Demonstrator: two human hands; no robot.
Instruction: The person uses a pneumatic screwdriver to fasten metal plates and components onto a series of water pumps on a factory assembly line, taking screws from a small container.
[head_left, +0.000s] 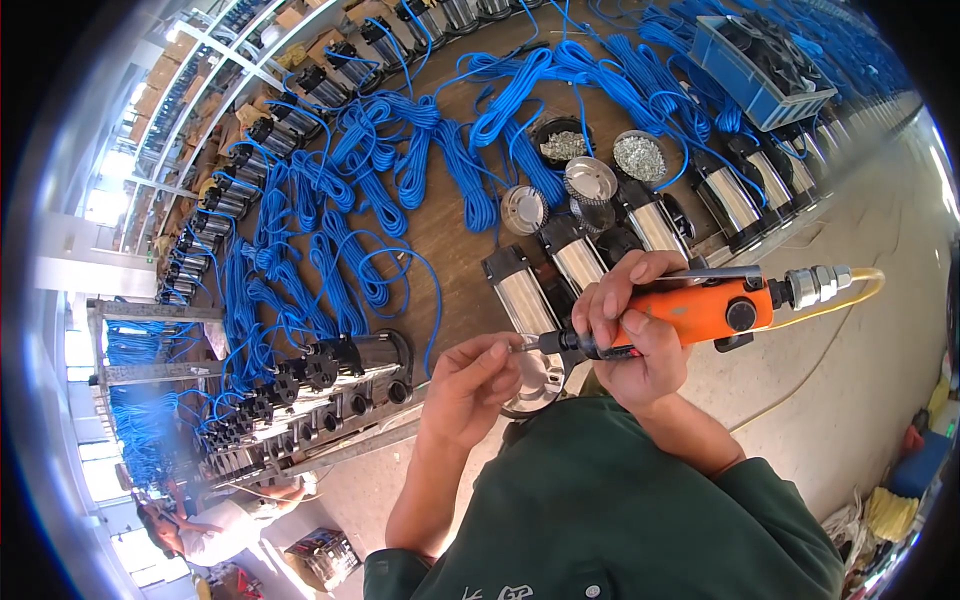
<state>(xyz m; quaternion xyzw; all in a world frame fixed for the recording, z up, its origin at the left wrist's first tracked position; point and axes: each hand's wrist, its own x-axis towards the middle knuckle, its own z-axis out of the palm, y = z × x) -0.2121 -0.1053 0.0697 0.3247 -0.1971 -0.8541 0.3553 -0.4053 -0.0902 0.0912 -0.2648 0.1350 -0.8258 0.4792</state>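
My right hand is wrapped round an orange air screwdriver, which lies level with its dark nose toward my left hand. A yellow hose joins its right end through metal fittings. My left hand is closed in a pinch at the tool's tip; the small thing between thumb and finger is too hidden to name. Below the tip sits a round shiny metal part, close to my shirt. Just beyond my hands a steel pump body lies on the bench.
Bundles of blue cable spread over the brown bench. Metal strainer cups stand near a bowl of small screws and a dark bowl of metal pieces. A blue crate sits far right. Another person is lower left.
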